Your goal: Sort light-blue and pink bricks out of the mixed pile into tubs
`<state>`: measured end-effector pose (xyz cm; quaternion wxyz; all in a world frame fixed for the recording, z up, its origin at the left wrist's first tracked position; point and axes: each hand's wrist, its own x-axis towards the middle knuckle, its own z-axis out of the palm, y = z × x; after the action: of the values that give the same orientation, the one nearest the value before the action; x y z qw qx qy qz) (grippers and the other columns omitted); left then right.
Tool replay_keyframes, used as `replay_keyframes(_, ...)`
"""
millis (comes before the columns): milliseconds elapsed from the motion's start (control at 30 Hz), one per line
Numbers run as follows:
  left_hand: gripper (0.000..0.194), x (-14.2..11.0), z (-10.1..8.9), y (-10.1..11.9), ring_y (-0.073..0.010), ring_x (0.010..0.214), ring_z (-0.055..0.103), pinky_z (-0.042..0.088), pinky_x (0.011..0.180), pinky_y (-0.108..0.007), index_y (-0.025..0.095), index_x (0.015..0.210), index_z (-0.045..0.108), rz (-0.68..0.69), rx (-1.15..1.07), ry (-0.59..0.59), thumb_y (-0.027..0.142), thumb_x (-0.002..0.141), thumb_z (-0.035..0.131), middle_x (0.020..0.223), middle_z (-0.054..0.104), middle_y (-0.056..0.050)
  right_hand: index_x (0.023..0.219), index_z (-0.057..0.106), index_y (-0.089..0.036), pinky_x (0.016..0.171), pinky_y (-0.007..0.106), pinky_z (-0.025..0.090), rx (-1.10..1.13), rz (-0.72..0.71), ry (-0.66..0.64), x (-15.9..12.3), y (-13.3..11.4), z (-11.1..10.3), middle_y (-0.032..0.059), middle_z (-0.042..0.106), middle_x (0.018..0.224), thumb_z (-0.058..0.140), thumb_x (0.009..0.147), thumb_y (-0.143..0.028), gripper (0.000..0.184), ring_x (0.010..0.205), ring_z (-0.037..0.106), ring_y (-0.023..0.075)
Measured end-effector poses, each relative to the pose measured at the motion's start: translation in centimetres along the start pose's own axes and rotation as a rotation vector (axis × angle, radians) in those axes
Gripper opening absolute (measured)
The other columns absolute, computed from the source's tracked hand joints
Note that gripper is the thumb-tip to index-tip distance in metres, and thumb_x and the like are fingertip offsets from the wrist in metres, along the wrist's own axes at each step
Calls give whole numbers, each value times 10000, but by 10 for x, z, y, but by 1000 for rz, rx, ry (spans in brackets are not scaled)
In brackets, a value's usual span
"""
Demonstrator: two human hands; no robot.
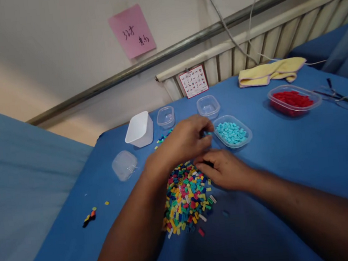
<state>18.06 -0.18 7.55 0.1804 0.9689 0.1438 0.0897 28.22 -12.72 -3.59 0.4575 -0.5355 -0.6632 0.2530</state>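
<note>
My left hand [189, 137] reaches over the far side of the brick pile, with its fingertips beside a clear tub of light blue bricks [231, 132]. Its fingers are curled, and a bit of light blue, seemingly a small brick, shows between thumb and fingers. At the right edge of the mixed pile of small coloured toy bricks [185, 200], my right hand [224, 168] rests low with bent fingers closed together. What its fingertips hold, if anything, is hidden. Part of the pile lies behind my left forearm.
Behind my left hand stand a white tub [140, 130] and two clear tubs, one small [165, 117] and one beside it [208, 106]. A clear lid [124, 165] lies left. Red bricks fill a tub [294, 99] near glasses [344, 98] and a yellow cloth [271, 72].
</note>
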Motion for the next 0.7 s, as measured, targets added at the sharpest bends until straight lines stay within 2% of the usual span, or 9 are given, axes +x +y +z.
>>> replay_keyframes(100, 191, 39, 16, 16, -213, 990, 663, 528, 885, -334, 166, 1094, 722, 129, 124, -85, 117, 931, 635, 1095, 708, -74, 970, 776, -212, 763, 332, 478, -13, -8, -4, 0, 2, 0, 35, 817, 936, 604, 1030, -199, 182, 844, 733, 209)
replay_keyframes(233, 365, 68, 33, 15, -240, 1045, 681, 550, 923, -363, 160, 1262, 723, 100, 245, -149, 67, 956, 548, 1233, 704, -115, 913, 763, -208, 762, 324, 489, -10, -15, 7, 2, 2, 0, 30, 816, 910, 613, 1000, -156, 181, 812, 729, 201)
replay_keyframes(300, 411, 69, 32, 8, -245, 1115, 680, 553, 975, -369, 173, 1334, 705, 74, 233, -100, 75, 968, 547, 1302, 699, -116, 939, 767, -211, 789, 324, 506, 0, -15, 6, 3, 1, -1, 35, 829, 955, 611, 1001, -149, 179, 853, 748, 206)
replay_keyframes(400, 344, 63, 26, 0, -215, 1077, 689, 557, 971, -343, 172, 1289, 725, 49, 151, -11, 104, 983, 582, 1252, 731, -93, 957, 768, -215, 842, 333, 515, 5, -17, 10, 3, -1, -1, 44, 833, 999, 620, 1018, -173, 165, 926, 755, 217)
replay_keyframes(533, 249, 58, 25, -4, -189, 982, 698, 562, 938, -334, 160, 1179, 761, 23, 31, 62, 109, 979, 621, 1123, 764, -63, 919, 753, -211, 801, 332, 486, -5, -11, 14, 2, -1, -2, 32, 801, 903, 625, 1033, -198, 173, 858, 721, 203)
replay_keyframes(700, 250, 58, 31, -4, -190, 1008, 705, 564, 966, -337, 150, 1151, 766, 35, -28, 106, 77, 977, 601, 1141, 769, -72, 910, 742, -214, 767, 327, 473, -13, -7, 5, 0, -1, -2, 26, 788, 891, 623, 1035, -206, 173, 835, 706, 196)
